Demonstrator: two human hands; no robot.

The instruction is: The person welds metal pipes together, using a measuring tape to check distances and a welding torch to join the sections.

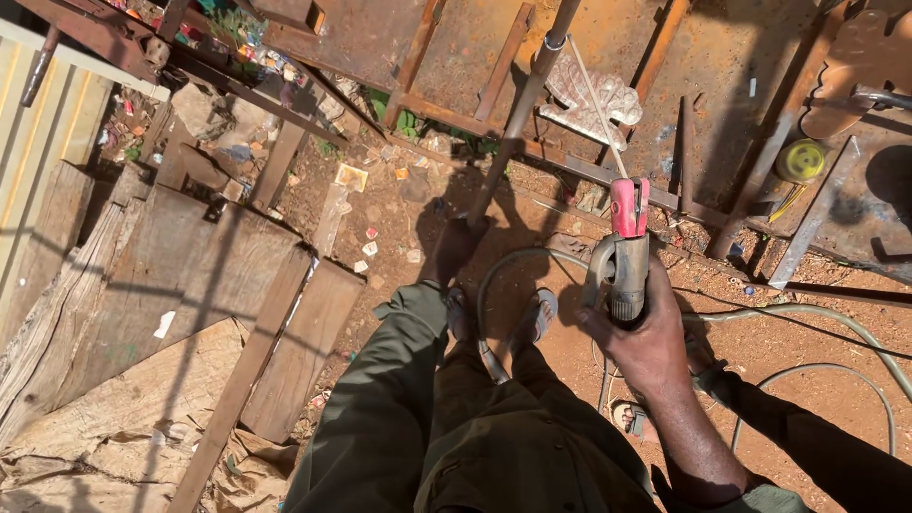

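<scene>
My right hand (646,337) is clenched round the welding holder (622,261), its rod (598,109) aimed at the rusty gate (475,47). My left hand (454,249) grips the pipe (518,114) leaning on that gate. Step, as I judge it: lining up; striking calls for a steady pipe.

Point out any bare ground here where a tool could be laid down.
Bare red dirt lies right of the right hand, between the rusty frame and the grey cable. A smaller patch sits left of the left hand, beside the wooden boards, dotted with scraps. Around the feet the cable loops crowd it.
</scene>
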